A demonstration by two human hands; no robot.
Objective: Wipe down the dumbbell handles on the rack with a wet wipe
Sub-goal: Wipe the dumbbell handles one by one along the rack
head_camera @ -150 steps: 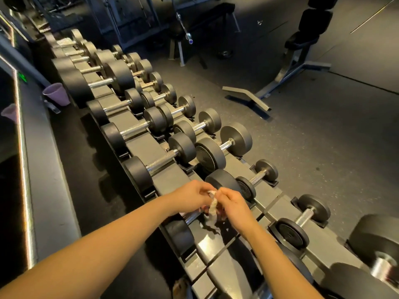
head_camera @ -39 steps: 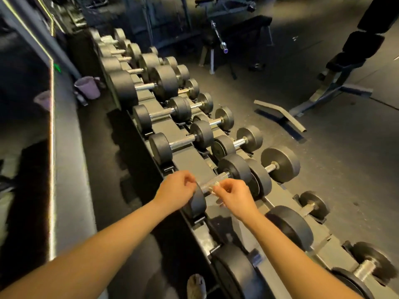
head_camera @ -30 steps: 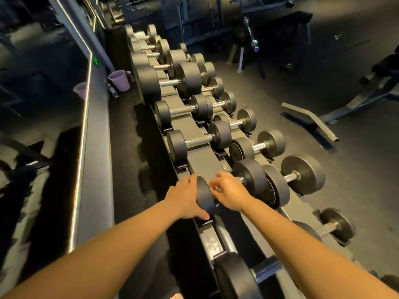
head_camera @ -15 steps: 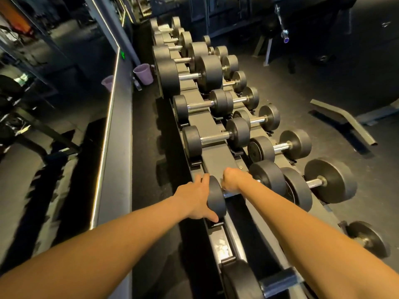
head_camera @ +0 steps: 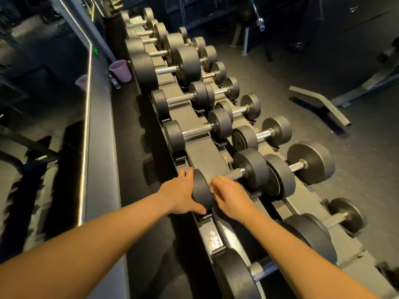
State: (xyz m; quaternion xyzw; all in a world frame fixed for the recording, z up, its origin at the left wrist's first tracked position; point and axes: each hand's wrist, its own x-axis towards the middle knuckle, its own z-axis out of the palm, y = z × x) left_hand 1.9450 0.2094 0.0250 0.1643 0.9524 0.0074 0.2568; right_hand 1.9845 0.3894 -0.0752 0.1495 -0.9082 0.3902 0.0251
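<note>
A long grey rack [head_camera: 205,153] carries two rows of black dumbbells with chrome handles. My left hand [head_camera: 180,194] grips the near head [head_camera: 201,190] of a dumbbell in the back row, thumb under its lower rim. My right hand [head_camera: 232,198] is curled around that dumbbell's knurled handle [head_camera: 234,174], close to the near head. A sliver of the white wet wipe [head_camera: 212,188] shows between my fingers and the handle; the remainder is hidden under my hand.
More dumbbells stretch away up the rack; a larger one [head_camera: 234,277] lies near the bottom edge. A purple cup [head_camera: 121,71] stands on the dark ledge at the left beside a mirror wall. A bench frame [head_camera: 319,104] lies on the floor to the right.
Since five seconds ago both hands moved from one dumbbell to another on the rack. In the last half second my right hand slid along the handle toward the near head.
</note>
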